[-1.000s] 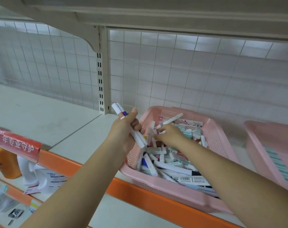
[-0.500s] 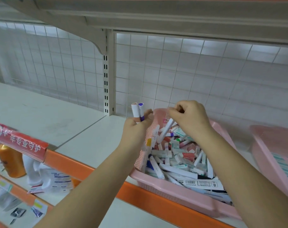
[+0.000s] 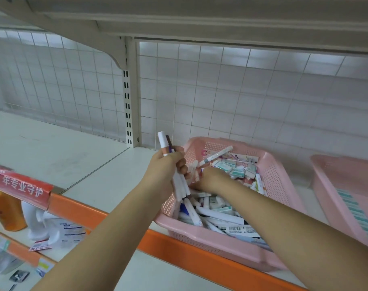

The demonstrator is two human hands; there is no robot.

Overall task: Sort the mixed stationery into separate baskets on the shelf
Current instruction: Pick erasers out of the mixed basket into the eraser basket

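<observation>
A pink plastic basket (image 3: 275,171) stands on the white shelf (image 3: 107,175) and holds a heap of mixed stationery: white pens (image 3: 218,214) and small boxed erasers (image 3: 237,172). My left hand (image 3: 168,171) hovers at the basket's left rim and grips a bundle of white pens (image 3: 180,185) that stick out above and below the fist. My right hand (image 3: 210,177) reaches down into the heap, fingers curled among the pens; what it touches is hidden. A second pink basket (image 3: 345,198) sits to the right, with teal-striped items at its bottom.
A white wire grid (image 3: 221,91) backs the shelf, with a slotted upright post (image 3: 129,91) left of the basket. An orange rail (image 3: 99,213) edges the shelf front, with a red label strip (image 3: 21,185). Below left are an orange bottle (image 3: 6,213) and white packets (image 3: 59,229).
My right hand, raised half a second ago with a pen near the left hand, has dropped back into the heap. The bundle in my left hand looks thicker.
</observation>
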